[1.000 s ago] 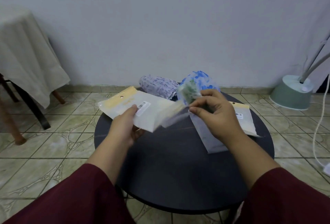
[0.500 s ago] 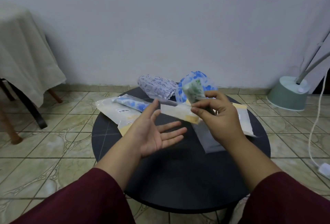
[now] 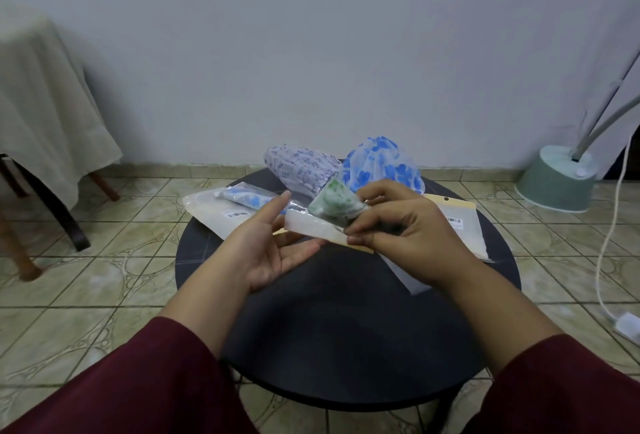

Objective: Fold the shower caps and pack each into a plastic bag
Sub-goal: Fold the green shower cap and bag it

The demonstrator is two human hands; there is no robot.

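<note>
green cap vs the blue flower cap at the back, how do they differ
The green cap is folded small; the blue flower cap is unfolded and puffed up. The right hand pinches the green cap above the table; the blue flower cap rests on it, untouched. Both are thin, patterned and unbagged.

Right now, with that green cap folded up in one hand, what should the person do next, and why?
Probably bring the open left hand up to take the plastic bag and spread its mouth. The right hand pinches both the folded green cap and that bag, so the cap cannot slide in until the other hand steadies the bag.
</note>
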